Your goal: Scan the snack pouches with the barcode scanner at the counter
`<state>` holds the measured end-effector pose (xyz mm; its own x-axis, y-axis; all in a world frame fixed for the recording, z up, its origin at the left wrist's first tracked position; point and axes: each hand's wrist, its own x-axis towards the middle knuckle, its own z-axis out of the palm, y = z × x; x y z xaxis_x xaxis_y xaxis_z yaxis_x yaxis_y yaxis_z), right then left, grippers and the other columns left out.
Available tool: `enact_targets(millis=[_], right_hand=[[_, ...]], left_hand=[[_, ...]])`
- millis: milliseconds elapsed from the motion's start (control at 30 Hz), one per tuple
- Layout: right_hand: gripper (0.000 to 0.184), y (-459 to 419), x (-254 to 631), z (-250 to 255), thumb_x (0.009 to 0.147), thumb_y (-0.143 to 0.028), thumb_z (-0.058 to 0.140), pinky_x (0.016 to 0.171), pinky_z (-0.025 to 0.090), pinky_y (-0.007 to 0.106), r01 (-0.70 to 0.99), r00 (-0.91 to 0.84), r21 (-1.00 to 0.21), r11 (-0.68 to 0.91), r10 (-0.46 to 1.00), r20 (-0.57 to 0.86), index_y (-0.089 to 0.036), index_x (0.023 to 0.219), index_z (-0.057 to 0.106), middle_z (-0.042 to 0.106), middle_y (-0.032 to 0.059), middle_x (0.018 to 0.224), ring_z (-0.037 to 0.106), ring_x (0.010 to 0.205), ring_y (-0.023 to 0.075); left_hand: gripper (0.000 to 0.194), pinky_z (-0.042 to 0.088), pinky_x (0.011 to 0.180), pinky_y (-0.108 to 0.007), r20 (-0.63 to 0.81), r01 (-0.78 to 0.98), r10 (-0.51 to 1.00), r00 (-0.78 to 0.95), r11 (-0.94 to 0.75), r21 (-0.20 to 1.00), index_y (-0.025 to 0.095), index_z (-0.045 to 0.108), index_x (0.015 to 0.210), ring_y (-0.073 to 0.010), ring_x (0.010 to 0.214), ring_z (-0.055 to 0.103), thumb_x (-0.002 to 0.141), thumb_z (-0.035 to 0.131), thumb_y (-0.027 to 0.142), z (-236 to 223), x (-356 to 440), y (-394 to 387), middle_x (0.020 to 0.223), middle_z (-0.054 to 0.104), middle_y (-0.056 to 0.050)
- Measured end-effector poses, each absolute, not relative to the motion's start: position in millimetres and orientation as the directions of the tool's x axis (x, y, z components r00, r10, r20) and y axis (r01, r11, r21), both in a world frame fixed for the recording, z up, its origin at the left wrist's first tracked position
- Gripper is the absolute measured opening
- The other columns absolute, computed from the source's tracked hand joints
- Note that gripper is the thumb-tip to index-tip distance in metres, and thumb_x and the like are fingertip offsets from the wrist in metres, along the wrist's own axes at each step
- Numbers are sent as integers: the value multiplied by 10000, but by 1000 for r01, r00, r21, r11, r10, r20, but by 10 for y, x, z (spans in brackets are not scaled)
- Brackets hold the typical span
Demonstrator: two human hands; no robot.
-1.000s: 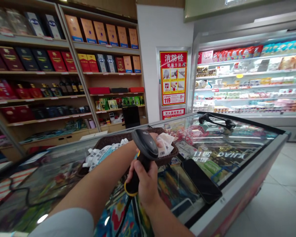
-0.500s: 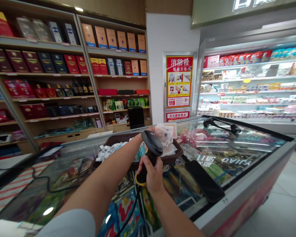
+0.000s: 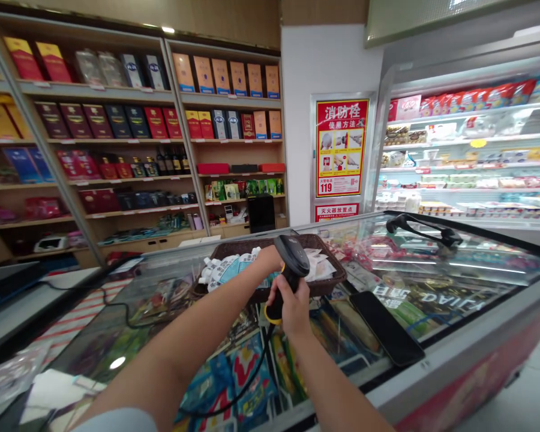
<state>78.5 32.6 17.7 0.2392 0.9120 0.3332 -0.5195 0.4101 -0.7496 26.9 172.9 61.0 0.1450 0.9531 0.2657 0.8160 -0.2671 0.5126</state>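
Note:
My right hand [image 3: 296,303] is wrapped round the handle of a black and yellow barcode scanner [image 3: 292,255], its head tilted over the basket. Reaching past it, my left hand [image 3: 270,259] is over the brown woven basket [image 3: 335,255], with its fingers hidden behind the scanner. White pouches with blue labels [image 3: 227,270] lie in the basket's left part. Small whitish packets [image 3: 319,266] are in its right part. From the scanner's handle, a black cable [image 3: 256,372] hangs down over the glass.
The basket rests on a glass-topped freezer [image 3: 468,246] with packaged food inside. A black phone [image 3: 387,327] lies on the glass, and a black handle-like piece [image 3: 425,231] at the far right. Loose papers [image 3: 58,393] are at the near left. Shelves of boxes [image 3: 130,120] stand behind.
My left hand has come down and left; the whitish packets it held up beside the scanner now lie in the basket. The view has swung left. The scanner stays in my right hand.

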Motion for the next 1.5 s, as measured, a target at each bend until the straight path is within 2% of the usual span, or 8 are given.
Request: enact_targets(millis=[233,367,500,700,867,1033,1267,1500], right_hand=[[364,421,791,88,717,-492,682,380,425,211,-486,248,-779,397,917,313,-183,741,492,535,-71,487,486,354,79],[370,450,813,74,708,-480,698,384,431,218,-485,273,-773,409,910,311,-183,799,495,548,-73,500,490,354,84],[362,478,838,60,709,-466,697,381,432,214,-475,265,-789,390,918,294,-187,812,492,548,-74,504,497,362,85],[363,543,856,-16,688,-459,706,369,440,216,-437,233,-827,354,933,276,-188,814,501,550,-74,528,507,378,89],[382,572,862,-52,679,-463,719,365,449,218,-471,177,-823,319,948,266,-185,830,504,555,-71,545,503,384,86],[438,528,917,-30,642,-455,753,348,441,212,-499,-12,-840,215,967,255,-173,892,529,567,-65,546,485,376,84],[395,492,940,-118,669,-459,734,354,445,217,-412,-104,-891,189,962,252,-166,850,541,568,-58,544,475,365,81],[385,682,957,-226,664,-482,737,440,459,238,-299,82,-878,372,927,365,-157,733,542,574,-38,531,504,383,86]], left_hand=[[311,494,838,-394,329,952,934,143,-220,212,153,682,942,-325,983,641,735,649,382,569,-20,1375,1005,677,-185],[369,476,870,-393,430,977,903,16,-106,185,139,668,949,-314,1013,624,829,536,462,532,-387,1139,1033,659,-183],[419,468,867,-425,303,975,941,-152,92,204,137,656,931,-337,1010,623,796,566,523,470,-628,1017,1026,670,-195],[206,509,796,-363,162,870,976,-147,50,490,144,618,813,-288,919,656,771,630,346,406,-529,1133,945,678,-159],[191,550,572,-320,173,298,935,-310,-77,952,163,536,1016,-176,697,650,831,502,194,277,-611,1170,1045,632,-117],[374,582,688,-303,269,-106,887,-375,-329,938,227,448,1234,-145,859,659,871,392,160,126,-740,1113,1155,619,-60],[429,533,885,-343,453,286,807,-379,-364,887,227,473,1322,-226,1170,558,897,439,283,40,-652,1202,1276,585,-91],[384,516,882,-313,505,404,773,-383,-352,844,228,537,1267,-204,1062,618,899,430,266,74,-671,1581,1168,648,-80]])
